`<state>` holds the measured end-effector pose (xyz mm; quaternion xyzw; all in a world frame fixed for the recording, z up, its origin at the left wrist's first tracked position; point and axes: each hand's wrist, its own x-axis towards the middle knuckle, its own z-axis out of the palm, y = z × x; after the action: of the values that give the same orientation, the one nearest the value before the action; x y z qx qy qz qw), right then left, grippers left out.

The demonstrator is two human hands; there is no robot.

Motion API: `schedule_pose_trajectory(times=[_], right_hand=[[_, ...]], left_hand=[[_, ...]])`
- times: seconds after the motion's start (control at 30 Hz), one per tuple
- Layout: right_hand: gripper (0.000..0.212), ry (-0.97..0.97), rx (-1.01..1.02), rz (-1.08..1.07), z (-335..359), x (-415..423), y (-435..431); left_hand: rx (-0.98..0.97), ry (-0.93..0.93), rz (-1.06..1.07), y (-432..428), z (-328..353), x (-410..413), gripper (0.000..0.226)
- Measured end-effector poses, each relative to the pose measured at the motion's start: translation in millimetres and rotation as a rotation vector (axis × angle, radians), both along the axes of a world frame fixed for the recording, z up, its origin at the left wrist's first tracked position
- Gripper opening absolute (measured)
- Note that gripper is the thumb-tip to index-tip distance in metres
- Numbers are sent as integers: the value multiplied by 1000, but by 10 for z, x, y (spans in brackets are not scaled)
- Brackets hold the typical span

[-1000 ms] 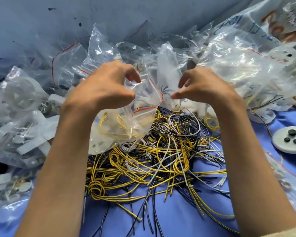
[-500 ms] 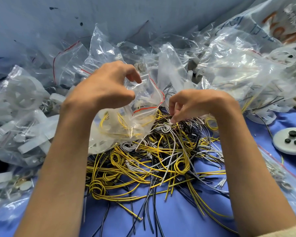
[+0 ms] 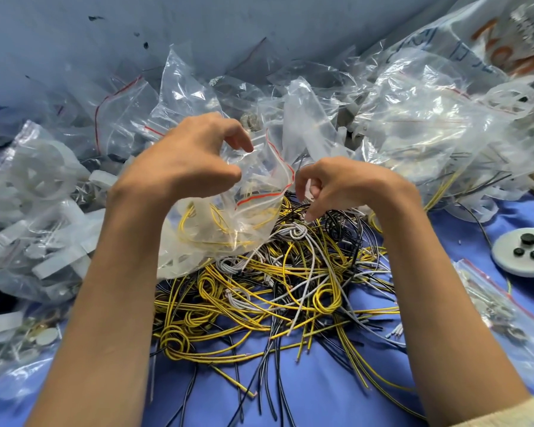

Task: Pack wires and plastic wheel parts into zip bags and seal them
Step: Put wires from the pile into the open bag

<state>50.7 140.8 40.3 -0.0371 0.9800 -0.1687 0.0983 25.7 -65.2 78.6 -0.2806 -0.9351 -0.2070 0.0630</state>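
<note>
My left hand (image 3: 191, 161) grips the mouth of a clear zip bag (image 3: 216, 229) with a red seal line; yellow wire and a white wheel part lie inside it. My right hand (image 3: 336, 186) is at the bag's right edge with fingers curled, pinching the red zip strip near its corner. Under both hands lies a tangled pile of yellow, black and white wires (image 3: 275, 288) on the blue cloth (image 3: 321, 396).
Filled bags of white plastic wheel parts (image 3: 34, 186) are heaped at the left. Empty and filled clear bags (image 3: 413, 124) pile up behind and to the right. A white disc with black buttons (image 3: 524, 251) and a small bag of parts (image 3: 490, 306) sit right.
My right hand came down from the bags behind, then moved left to the zip bag's right edge. My left hand kept its hold on the bag's mouth.
</note>
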Motion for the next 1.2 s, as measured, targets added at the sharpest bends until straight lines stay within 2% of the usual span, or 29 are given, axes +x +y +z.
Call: schedule_pose_trajectory(times=[0.17, 0.33, 0.43, 0.53, 0.67, 0.83, 0.97, 1.1, 1.2], right_hand=[[12, 30, 49, 24, 6, 4, -49], [7, 228, -15, -9, 141, 50, 22], [5, 361, -122, -35, 277, 101, 100], [10, 380, -283, -87, 334, 138, 135], [14, 496, -588, -273, 386, 138, 140], [17, 460, -831, -302, 404, 157, 111], [19, 418, -925, -208, 422, 190, 78], [19, 392, -996, -185, 417, 169, 34], [18, 354, -1044, -199, 410, 153, 5]], left_hand=[[3, -11, -8, -6, 1, 9, 39], [25, -25, 15, -16, 20, 12, 39], [22, -24, 15, -16, 18, 16, 38], [19, -32, 17, -11, 23, 28, 39], [46, -39, 17, -22, 35, 53, 39], [51, -44, -57, 42, 42, 98, 33], [103, -93, -185, 154, 44, 129, 15], [207, -206, -216, 276, 45, 173, 29], [153, -104, -136, 383, -37, 183, 29]])
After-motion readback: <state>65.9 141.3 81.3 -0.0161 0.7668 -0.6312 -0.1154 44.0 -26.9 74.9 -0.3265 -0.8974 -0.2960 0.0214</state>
